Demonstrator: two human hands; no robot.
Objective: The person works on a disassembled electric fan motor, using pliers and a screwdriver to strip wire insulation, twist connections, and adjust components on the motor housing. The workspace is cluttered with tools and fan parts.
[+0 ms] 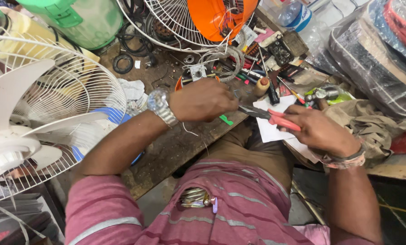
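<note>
right hand grips red-handled pliers; left hand pinches thin wire at tip

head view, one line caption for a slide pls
Right hand works red-handled pliers at a wire pinched by the left hand over a cluttered workbench.

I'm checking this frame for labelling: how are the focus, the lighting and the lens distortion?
Head view: even, soft light with no hard shadows; the left hand, right hand and red-handled pliers are slightly soft; the plastic-wrapped bundles show glare; the white fan guard bows near the left edge, a wide-angle effect.
</note>
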